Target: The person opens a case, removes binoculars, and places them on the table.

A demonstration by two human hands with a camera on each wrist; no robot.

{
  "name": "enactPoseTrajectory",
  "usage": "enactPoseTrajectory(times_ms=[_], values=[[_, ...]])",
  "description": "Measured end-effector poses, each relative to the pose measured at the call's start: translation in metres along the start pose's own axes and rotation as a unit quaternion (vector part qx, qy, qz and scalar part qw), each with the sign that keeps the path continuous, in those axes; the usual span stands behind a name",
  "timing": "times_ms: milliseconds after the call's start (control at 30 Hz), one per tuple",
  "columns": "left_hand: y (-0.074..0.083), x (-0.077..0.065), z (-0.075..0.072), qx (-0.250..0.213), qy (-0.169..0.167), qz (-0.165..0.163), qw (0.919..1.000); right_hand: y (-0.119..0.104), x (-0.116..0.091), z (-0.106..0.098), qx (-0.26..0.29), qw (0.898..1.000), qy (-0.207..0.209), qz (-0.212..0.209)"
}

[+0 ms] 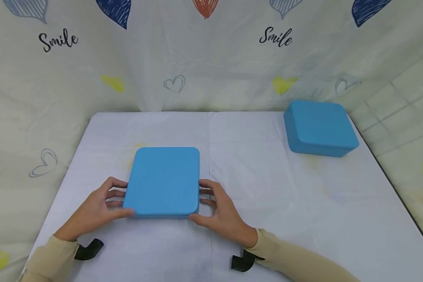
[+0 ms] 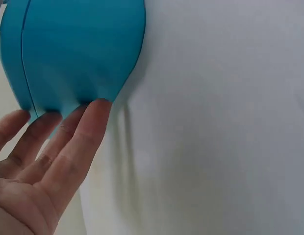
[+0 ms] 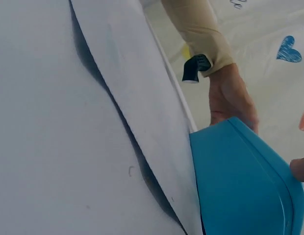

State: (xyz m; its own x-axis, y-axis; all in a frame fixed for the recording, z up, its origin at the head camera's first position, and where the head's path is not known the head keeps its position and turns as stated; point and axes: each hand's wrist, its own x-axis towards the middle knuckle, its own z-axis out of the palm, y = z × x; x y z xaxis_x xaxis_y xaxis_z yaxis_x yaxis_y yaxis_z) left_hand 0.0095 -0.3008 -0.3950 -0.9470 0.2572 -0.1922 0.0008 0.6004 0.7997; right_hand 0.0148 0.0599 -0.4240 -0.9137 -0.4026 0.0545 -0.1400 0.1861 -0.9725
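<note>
A blue lidded box [image 1: 163, 182] with rounded corners lies on the white table, left of the middle. My left hand [image 1: 95, 205] holds its left side, thumb at the near left corner. In the left wrist view those fingertips [image 2: 99, 105] meet the box's side wall [image 2: 83, 54] near the lid seam. On the opposite side my right hand [image 1: 225, 211] grips the box, its thumb at the near right corner. Only the tip of the right thumb [image 3: 300, 169] shows in the right wrist view, against the lid edge. The lid is closed, so the inside is hidden.
A second blue box [image 1: 324, 125], also closed, stands at the table's back right corner. The table [image 1: 275, 188] wears a white cloth with a raised fold. A printed curtain [image 1: 225, 58] hangs behind it. Black curved pieces [image 1: 89, 249] stick out at both sleeves.
</note>
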Motion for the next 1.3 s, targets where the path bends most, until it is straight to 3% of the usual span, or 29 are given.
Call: enactPoseTrajectory(times_ms=[167, 300, 467, 600, 767, 1033, 1300], values=[[-0.002, 0.014, -0.004, 0.026, 0.026, 0.013, 0.9992, 0.001, 0.006, -0.003, -0.013, 1.0, 0.009, 0.013], [-0.004, 0.028, -0.006, 0.029, 0.056, 0.014, 0.9979, -0.001, 0.015, -0.008, -0.016, 0.998, 0.024, 0.051], [-0.006, 0.048, -0.01, 0.024, 0.089, -0.033, 0.9952, -0.005, 0.031, -0.015, -0.011, 0.993, 0.054, 0.1], [-0.006, 0.06, -0.012, -0.019, 0.067, -0.067, 0.9953, -0.008, 0.043, -0.021, -0.001, 0.991, 0.064, 0.12], [-0.005, 0.067, -0.009, -0.058, 0.034, -0.076, 0.9948, -0.011, 0.052, -0.022, 0.018, 0.988, 0.053, 0.146], [0.0, 0.067, -0.01, -0.083, 0.027, -0.086, 0.9925, -0.011, 0.059, -0.021, 0.04, 0.985, 0.061, 0.156], [0.002, 0.063, -0.016, -0.082, 0.023, -0.086, 0.9926, -0.014, 0.061, -0.025, 0.065, 0.984, 0.041, 0.16]])
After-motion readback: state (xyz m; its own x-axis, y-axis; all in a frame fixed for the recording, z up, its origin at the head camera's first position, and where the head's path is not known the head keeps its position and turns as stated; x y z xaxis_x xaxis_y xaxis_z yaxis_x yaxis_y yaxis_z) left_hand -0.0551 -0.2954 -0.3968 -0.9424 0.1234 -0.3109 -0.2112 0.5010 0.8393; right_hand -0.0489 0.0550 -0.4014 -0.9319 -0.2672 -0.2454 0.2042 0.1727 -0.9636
